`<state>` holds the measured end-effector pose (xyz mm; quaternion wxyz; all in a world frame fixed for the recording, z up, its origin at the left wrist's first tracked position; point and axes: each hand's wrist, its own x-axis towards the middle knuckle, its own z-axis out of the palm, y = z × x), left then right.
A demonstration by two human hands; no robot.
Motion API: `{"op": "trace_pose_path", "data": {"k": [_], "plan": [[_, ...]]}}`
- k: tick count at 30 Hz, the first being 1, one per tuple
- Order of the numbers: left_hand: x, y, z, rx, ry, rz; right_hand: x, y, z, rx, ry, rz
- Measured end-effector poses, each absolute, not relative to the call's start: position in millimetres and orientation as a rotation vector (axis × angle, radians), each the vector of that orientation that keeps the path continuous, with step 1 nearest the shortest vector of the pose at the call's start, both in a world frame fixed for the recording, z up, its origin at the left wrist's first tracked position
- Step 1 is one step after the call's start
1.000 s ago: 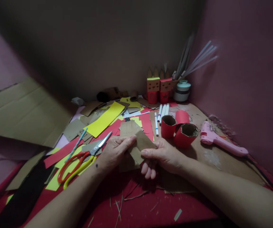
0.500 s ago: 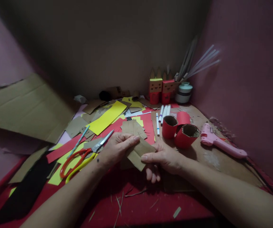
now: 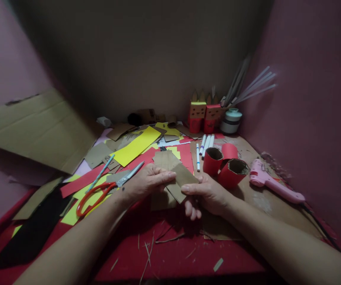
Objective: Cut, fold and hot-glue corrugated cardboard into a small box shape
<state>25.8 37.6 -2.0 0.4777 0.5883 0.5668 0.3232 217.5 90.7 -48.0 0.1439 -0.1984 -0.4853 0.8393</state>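
A small rectangular piece of brown cardboard [image 3: 182,183] is held tilted above the front of the table. My left hand [image 3: 152,180] pinches its left corner between thumb and fingers. On the opposite side, my right hand [image 3: 207,194] grips the piece with the thumb on top and fingers beneath. More cut cardboard [image 3: 166,158] lies just behind and under it. Beside my left forearm rest the scissors [image 3: 99,194] with red and yellow handles, blades pointing away. Red-covered cardboard tubes [image 3: 232,172] stand to the right of my right hand.
A pink glue gun [image 3: 274,182] lies at the right, its cord trailing forward. White markers [image 3: 207,144] lie behind the tubes. Two red figures with box faces [image 3: 198,111] stand at the back beside a lidded jar [image 3: 231,120]. Yellow paper [image 3: 136,146] and a large cardboard sheet [image 3: 36,130] are at left.
Both hands have shifted slightly right with the cardboard piece, which has turned a little and now lies flatter to my view. The camera view has tilted slightly.
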Motion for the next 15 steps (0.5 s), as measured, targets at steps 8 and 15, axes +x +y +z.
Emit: {"op": "trace_pose_path", "data": {"k": [8,15], "plan": [[17.9,39.1,1.2,1.506,1.365,0.739,218.7,92.7,-48.1,-0.592,-1.435,2.426],[13.4,43.0,-6.9,1.470,1.344,0.831,218.5,94.1,-45.9,-0.550,-1.480,2.423]]}}
